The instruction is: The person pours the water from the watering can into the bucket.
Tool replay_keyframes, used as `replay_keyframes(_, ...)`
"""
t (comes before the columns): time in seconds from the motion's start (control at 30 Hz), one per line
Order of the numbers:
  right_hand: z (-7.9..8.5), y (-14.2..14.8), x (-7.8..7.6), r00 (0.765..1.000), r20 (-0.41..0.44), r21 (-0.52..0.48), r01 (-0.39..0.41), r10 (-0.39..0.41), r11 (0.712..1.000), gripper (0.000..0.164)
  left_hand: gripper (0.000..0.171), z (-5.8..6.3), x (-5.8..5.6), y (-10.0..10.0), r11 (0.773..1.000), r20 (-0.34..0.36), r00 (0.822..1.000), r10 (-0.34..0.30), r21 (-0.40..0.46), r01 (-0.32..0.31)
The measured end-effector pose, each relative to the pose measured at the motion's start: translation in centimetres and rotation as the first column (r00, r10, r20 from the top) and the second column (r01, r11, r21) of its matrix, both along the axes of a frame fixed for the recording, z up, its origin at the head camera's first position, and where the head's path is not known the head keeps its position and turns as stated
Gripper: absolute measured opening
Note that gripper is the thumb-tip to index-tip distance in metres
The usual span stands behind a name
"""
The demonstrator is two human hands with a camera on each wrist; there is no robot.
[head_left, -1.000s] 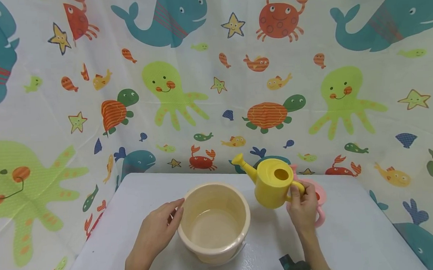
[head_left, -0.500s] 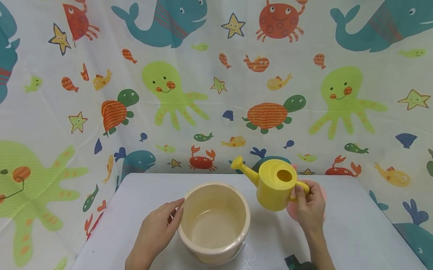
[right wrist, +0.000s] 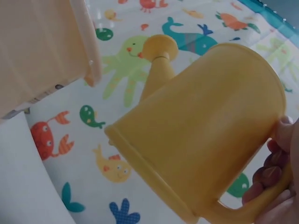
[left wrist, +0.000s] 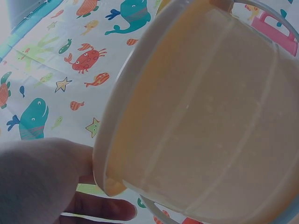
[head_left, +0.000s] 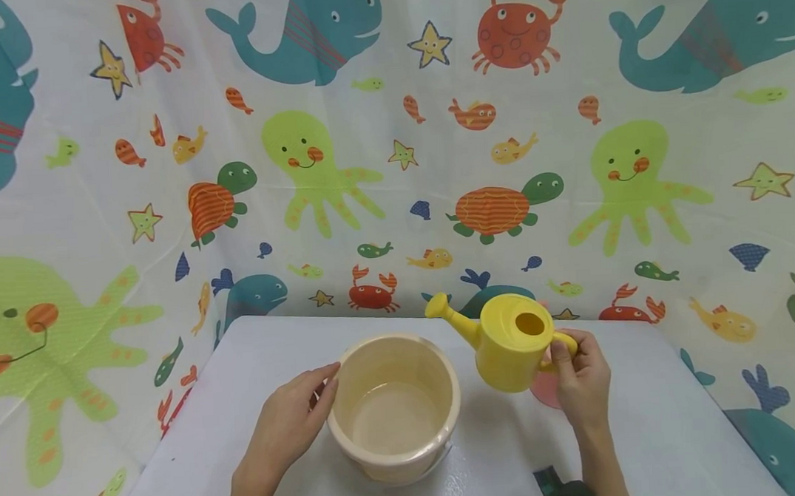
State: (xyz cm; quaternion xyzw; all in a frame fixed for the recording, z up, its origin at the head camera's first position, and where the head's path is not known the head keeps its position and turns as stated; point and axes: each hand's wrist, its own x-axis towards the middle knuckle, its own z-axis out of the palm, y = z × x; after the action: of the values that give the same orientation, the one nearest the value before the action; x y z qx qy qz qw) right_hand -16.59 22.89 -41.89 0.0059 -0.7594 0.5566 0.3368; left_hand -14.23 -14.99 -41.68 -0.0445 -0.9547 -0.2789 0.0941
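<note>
My right hand grips the handle of a yellow watering can, fingers curled round it in the right wrist view. The can is raised above the table, its spout pointing left toward a cream bucket. The bucket stands upright on the table, its mouth facing up; a faint line shows inside. My left hand touches the bucket's left rim with thumb and fingertips; in the left wrist view a straight finger lies beside its outer wall. A pink watering can is mostly hidden behind the yellow one and my right hand.
The white table ends at a curtain printed with sea animals, which rises behind it and along both sides. A dark strap shows near my right wrist. The bucket's pale handle hangs along its side.
My right hand has drifted right and slightly down with the yellow watering can, covering more of the pink one. The can's body has tipped a little toward its spout. Left hand and bucket stay put.
</note>
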Motion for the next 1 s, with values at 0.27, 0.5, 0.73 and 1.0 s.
replay_keyframes(0.27,0.6,0.3,0.5,0.999,-0.008,0.014,-0.051,0.051,0.999,0.019,0.036,-0.1,0.1,-0.2,1.000,-0.012,1.000,0.000,0.006,0.000)
replay_keyframes(0.5,0.9,0.5,0.8,0.993,-0.055,0.023,-0.099,0.101,0.995,0.016,0.036,-0.3,0.1,-0.2,1.000,-0.017,1.000,-0.002,0.014,0.002)
replay_keyframes(0.73,0.9,0.8,0.8,0.985,-0.091,0.051,-0.140,0.145,0.989,0.015,0.036,-0.2,0.0,-0.1,1.000,-0.013,1.000,0.001,0.014,-0.001)
replay_keyframes(1.0,1.0,0.8,1.1,0.975,-0.106,0.075,-0.190,0.198,0.979,0.015,0.036,-0.1,0.0,-0.1,1.000,0.012,1.000,0.007,0.020,-0.008)
